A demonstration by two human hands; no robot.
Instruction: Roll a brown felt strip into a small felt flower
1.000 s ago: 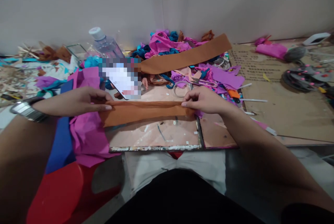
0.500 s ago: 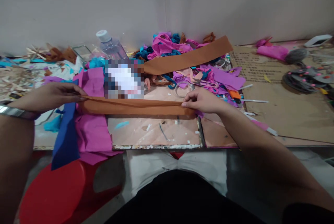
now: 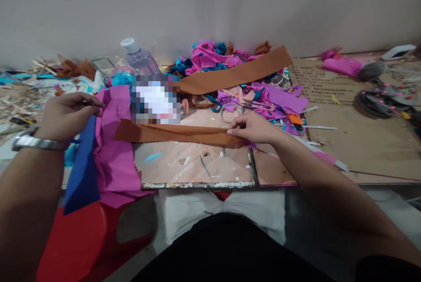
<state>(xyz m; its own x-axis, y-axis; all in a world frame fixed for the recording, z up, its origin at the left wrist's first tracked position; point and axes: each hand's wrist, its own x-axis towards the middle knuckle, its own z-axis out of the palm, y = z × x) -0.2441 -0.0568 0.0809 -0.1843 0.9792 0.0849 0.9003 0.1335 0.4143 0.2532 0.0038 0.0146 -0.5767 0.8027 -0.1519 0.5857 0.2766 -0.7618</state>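
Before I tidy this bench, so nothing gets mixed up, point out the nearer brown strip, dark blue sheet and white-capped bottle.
Nearer brown strip [image 3: 179, 136]: head view, near mid-length.
Dark blue sheet [image 3: 83, 169]: head view, middle of its face.
White-capped bottle [image 3: 142, 61]: head view, body below the cap.

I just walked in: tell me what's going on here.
A person's right hand pinches a long brown paper-like strip near its right end; the other end reaches over wrinkled bright-pink paper-like sheets. The left hand is apart from the strip, near the sheets. A second brown strip lies on the colourful scrap heap.
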